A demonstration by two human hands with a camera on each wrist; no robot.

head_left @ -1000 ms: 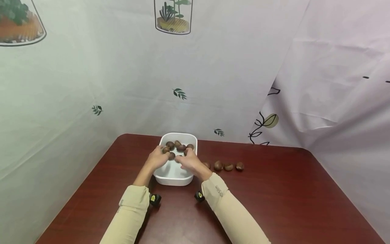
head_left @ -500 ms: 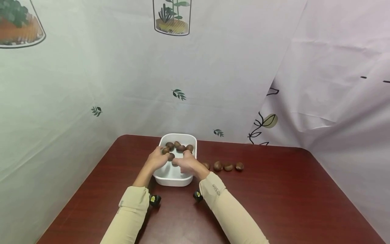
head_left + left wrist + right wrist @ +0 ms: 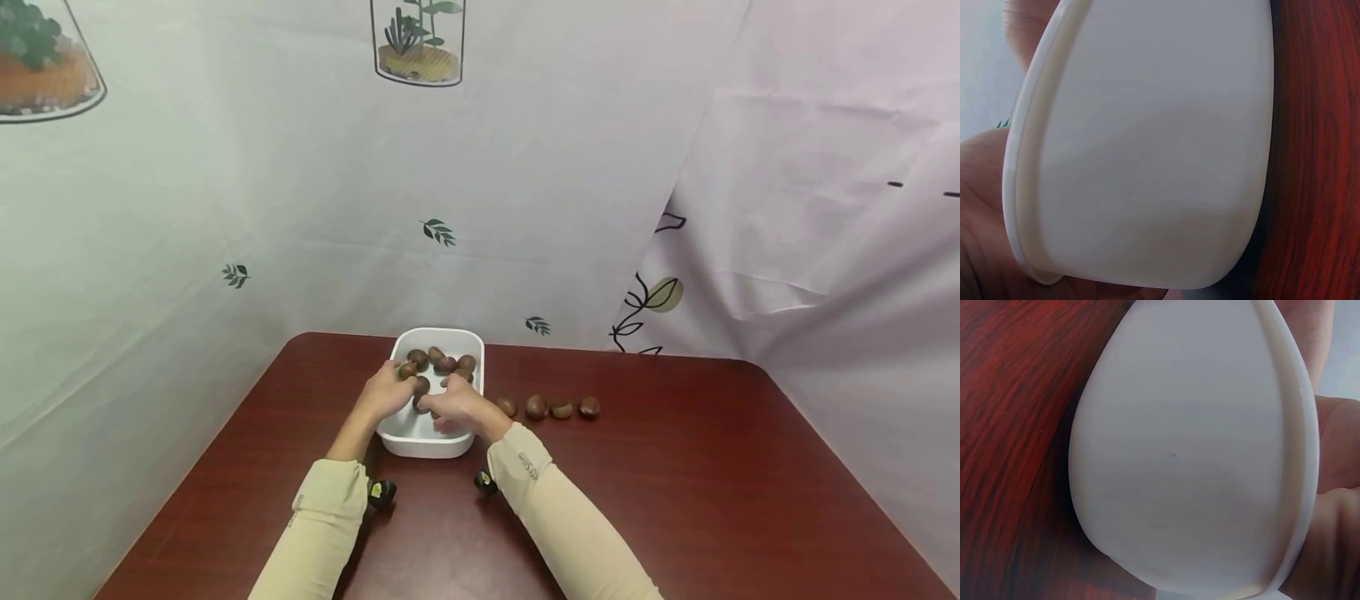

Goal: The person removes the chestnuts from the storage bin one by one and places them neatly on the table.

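Note:
A white tray (image 3: pixel 423 447) holds several glossy brown chestnuts, mostly in its far half. My left hand (image 3: pixel 384 394) reaches over the tray's left rim. Its thumb is by a chestnut (image 3: pixel 422 385), and another chestnut (image 3: pixel 407 371) lies between thumb and forefinger; whether they are pinched is unclear. Over the tray's right side, my right hand (image 3: pixel 459 402) has a chestnut (image 3: pixel 420 406) at its thumb tip and seems to pinch it; its fingers partly hide it. In both wrist views, the tray's white outer wall (image 3: pixel 1154 144) covers most of each hand.
To the right of the tray, several chestnuts (image 3: pixel 536 407) lie in a row on the dark red table (image 3: pixel 675 483). A pale printed cloth (image 3: pixel 337 208) hangs behind the table and along its sides. Dark wrist cameras (image 3: pixel 382 493) sit below both wrists.
My right hand has shifted left and nearer inside the tray, and the chestnut at its thumb has moved the same way. My left hand has stayed in place.

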